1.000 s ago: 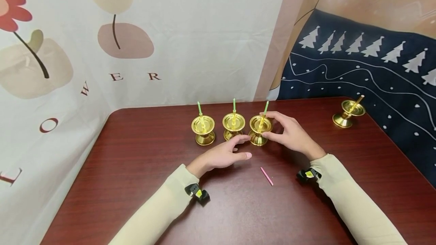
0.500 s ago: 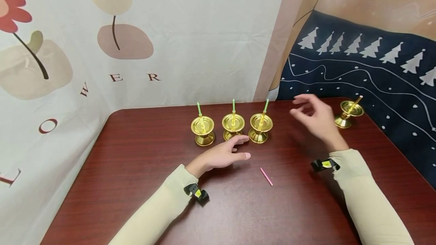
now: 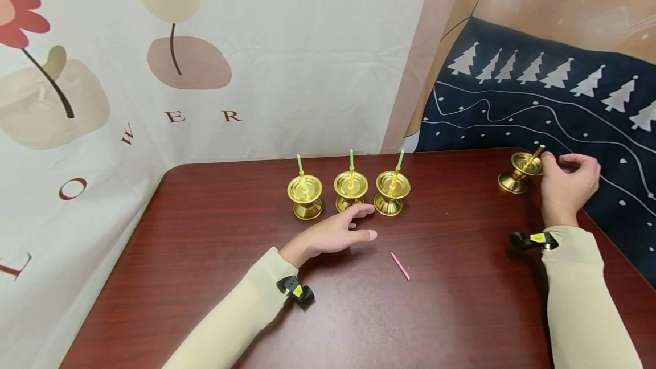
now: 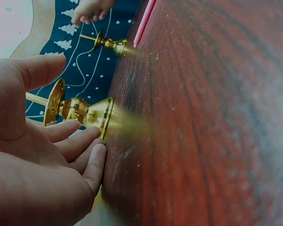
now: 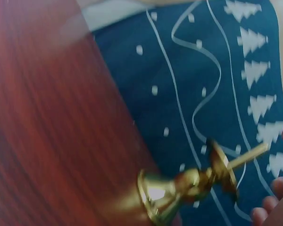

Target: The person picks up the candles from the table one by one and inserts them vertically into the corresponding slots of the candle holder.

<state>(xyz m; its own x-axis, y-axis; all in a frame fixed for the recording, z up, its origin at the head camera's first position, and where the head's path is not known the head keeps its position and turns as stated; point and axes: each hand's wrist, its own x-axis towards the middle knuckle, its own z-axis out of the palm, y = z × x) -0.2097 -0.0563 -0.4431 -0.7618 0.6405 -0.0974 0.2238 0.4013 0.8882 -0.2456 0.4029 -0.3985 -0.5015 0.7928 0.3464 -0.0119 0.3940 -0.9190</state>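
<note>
My left hand (image 3: pixel 333 232) rests on the table, fingers loosely extended, in front of the middle gold candle holder (image 3: pixel 343 187) and the right-hand one (image 3: pixel 388 205) of a row. The left candle holder (image 3: pixel 307 209) completes this row; each bears a thin green candle. My right hand (image 3: pixel 568 187) is beside a separate gold candle holder (image 3: pixel 512 183) at the far right, its fingers loosely bent. The right wrist view shows its fingertips (image 5: pixel 270 203) apart from that holder, whose gold tube is bare. A thin pink candle (image 3: pixel 400 266) lies on the table between the hands.
The dark red wooden table (image 3: pixel 215 232) meets a white flower-printed cloth (image 3: pixel 307 73) at the back. A dark blue cloth with white trees (image 3: pixel 558 107) hangs along the right edge, close beyond the far holder.
My right hand has let go of the right-hand holder in the row and moved right to the separate one, which has shifted slightly left. The left hand has stayed put.
</note>
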